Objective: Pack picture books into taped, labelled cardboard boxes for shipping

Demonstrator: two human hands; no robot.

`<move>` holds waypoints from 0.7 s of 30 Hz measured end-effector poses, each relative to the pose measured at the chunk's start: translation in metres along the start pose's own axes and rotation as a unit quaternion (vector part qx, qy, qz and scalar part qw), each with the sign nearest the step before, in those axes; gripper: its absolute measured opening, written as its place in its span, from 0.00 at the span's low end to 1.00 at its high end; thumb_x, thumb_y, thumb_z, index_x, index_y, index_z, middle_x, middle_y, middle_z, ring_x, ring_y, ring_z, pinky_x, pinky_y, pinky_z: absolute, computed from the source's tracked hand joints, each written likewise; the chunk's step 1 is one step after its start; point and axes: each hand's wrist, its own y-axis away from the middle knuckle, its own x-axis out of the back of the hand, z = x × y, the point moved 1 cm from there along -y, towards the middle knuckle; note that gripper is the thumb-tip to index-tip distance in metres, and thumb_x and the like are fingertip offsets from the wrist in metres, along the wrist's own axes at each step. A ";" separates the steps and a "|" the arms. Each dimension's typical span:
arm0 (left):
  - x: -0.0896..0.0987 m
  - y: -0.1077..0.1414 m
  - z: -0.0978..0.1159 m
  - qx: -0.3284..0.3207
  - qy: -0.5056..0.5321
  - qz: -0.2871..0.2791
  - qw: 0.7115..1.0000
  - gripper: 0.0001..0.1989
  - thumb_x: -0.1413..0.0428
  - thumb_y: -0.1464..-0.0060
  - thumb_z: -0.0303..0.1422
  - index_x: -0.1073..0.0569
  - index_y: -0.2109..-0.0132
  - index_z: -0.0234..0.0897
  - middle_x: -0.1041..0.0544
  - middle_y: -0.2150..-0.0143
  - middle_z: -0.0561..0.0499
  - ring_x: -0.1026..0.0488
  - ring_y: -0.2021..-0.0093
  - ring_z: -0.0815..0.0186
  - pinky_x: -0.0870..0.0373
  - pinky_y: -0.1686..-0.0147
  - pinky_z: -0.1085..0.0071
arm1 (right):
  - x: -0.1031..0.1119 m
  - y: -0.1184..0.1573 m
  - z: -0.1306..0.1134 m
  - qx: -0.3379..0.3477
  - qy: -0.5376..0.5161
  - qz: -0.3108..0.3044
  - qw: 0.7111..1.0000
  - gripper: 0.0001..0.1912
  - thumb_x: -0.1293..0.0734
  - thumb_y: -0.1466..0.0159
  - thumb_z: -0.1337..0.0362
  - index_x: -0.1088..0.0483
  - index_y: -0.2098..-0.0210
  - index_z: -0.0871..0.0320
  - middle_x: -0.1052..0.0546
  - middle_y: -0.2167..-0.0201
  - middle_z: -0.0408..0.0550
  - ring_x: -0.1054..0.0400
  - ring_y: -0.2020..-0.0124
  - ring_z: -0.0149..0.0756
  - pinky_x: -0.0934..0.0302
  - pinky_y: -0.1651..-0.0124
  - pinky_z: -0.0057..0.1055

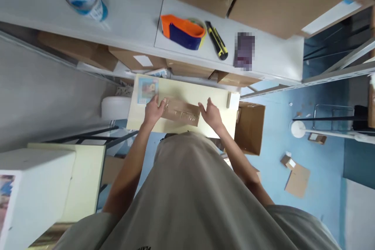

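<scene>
A long, flat brown cardboard box (181, 112) with shiny clear tape along it lies on a pale yellow board (216, 129) in front of my body. My left hand (152, 111) is at the box's left end, thumb and forefinger apart, with the thumb tip at the box's corner. Beside the right end is my right hand (211, 115), its thumb and forefinger spread and its thumb close to the box edge. Whether it touches the box I cannot tell. A blue picture card (147, 89) lies just beyond my left hand.
On the grey shelf (129, 19) are a tape roll (84, 2), an orange and navy tape dispenser (183, 32), a yellow-black box cutter (216, 41) and a blurred-out item (244, 50). A small white box (233, 100) sits right; an open carton (250, 129) stands beside the board.
</scene>
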 end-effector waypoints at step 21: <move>-0.007 0.028 0.012 -0.027 0.067 -0.099 0.992 0.21 0.45 0.37 0.51 0.24 0.64 0.38 0.21 0.67 0.50 0.25 0.64 0.61 0.34 0.64 0.69 | -0.044 0.038 0.058 -0.019 -0.140 -0.027 0.990 0.30 0.51 0.19 0.47 0.27 0.40 0.57 0.19 0.48 0.57 0.23 0.50 0.43 0.32 0.50 0.32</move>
